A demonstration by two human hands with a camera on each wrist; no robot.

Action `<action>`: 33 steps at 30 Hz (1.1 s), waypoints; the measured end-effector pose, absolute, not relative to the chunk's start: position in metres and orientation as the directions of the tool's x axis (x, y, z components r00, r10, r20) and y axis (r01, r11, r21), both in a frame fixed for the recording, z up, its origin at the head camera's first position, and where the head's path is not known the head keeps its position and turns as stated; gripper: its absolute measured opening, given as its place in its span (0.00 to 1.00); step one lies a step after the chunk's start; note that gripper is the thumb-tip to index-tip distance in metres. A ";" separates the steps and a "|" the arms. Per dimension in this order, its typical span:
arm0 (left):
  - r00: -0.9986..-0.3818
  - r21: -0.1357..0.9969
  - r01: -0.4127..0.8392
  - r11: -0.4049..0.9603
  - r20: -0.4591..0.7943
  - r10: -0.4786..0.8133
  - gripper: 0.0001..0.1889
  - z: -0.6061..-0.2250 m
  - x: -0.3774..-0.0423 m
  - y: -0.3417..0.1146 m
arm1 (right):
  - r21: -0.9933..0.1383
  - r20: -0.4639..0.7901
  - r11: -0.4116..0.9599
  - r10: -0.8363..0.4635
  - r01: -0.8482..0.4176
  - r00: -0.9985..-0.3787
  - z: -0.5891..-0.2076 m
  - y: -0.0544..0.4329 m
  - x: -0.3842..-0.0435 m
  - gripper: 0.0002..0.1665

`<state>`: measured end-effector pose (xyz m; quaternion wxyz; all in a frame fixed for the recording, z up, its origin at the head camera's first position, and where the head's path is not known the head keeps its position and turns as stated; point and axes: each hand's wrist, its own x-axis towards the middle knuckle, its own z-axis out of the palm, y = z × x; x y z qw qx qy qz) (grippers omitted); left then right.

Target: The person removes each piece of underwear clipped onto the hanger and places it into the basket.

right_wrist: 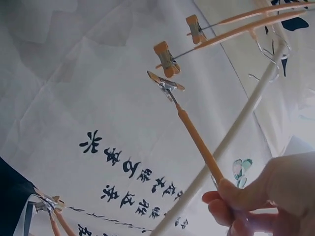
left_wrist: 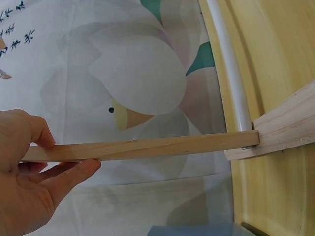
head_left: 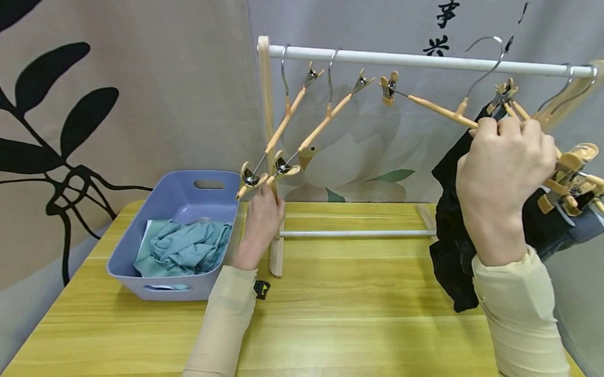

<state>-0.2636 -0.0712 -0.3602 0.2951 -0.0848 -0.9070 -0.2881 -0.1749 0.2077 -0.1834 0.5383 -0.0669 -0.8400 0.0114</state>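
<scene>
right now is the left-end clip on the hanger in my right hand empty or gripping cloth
Empty. No cloth hangs from that clip on the hanger in the head view, and none shows there in the right wrist view.

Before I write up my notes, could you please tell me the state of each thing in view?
Left hand, gripping the rack's upright
Right hand, gripping a hanger
Gripped hanger, visible clip bare
Two left hangers, hooked on the rail, bare
Dark clothes, clipped, hanging
Basket, upright, partly filled
Teal cloth, crumpled inside the basket
</scene>
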 end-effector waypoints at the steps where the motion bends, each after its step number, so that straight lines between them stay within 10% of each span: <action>1: -0.810 0.471 0.325 0.820 0.586 -0.016 0.13 -0.360 -0.264 -0.072 | -0.093 0.901 0.990 0.129 0.106 -0.415 -0.184 0.207 -0.176 0.21; 21: -0.816 0.501 0.342 0.795 0.578 -0.013 0.19 -0.363 -0.265 -0.073 | -0.044 0.858 0.985 0.124 0.169 -0.498 -0.194 0.188 -0.185 0.19; 33: -0.813 0.509 0.353 0.785 0.582 -0.011 0.23 -0.363 -0.266 -0.074 | -0.020 0.904 0.989 0.080 0.146 -0.419 -0.204 0.181 -0.189 0.20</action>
